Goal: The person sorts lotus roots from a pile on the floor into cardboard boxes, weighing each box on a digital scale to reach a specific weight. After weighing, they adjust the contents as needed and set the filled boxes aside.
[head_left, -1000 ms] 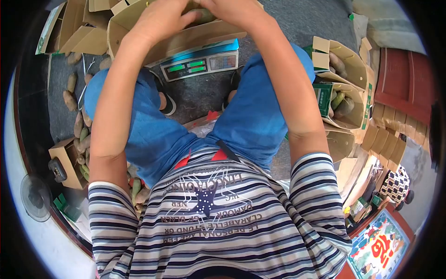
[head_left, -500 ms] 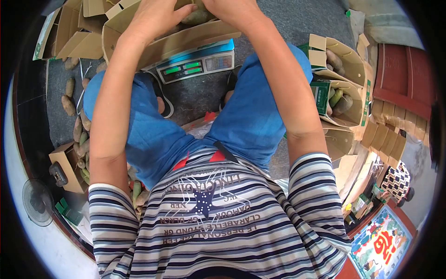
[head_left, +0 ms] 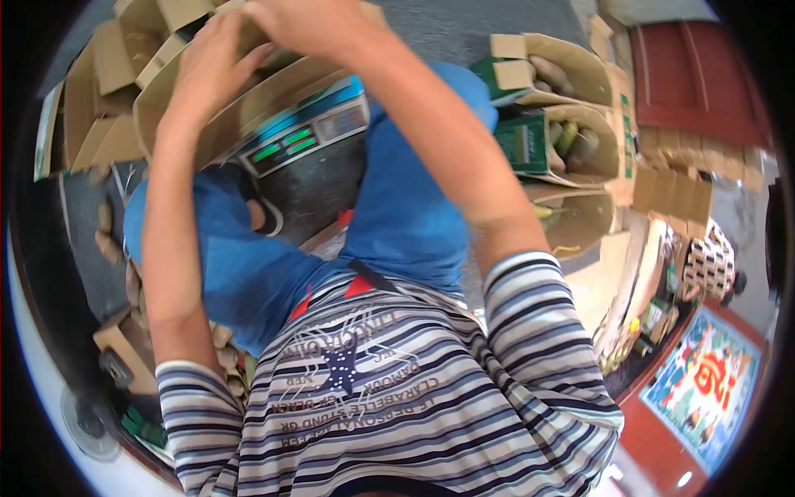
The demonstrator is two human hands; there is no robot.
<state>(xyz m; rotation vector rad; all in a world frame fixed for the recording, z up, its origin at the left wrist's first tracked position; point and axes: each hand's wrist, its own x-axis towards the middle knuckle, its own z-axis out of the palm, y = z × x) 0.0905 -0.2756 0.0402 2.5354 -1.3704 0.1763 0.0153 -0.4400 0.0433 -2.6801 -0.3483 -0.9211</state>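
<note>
An open cardboard box sits on a digital scale with lit green displays, between my knees. My left hand reaches over the box's left part, its thumb apart from the fingers and nothing visible in it. Above the box is my right hand, close to the left one. Its fingertips are bent near the top edge of the view, and whether they hold anything is hidden. The inside of the box is mostly covered by my hands and forearms.
Green-and-brown boxes holding large tubers stand to my right. More open cartons are at upper left. Loose tubers lie on the floor to my left, near a small carton and a fan.
My view has turned, so the scale and box appear further left and tilted. Both hands have moved left over the box. The tuber seen earlier between my hands is out of sight.
</note>
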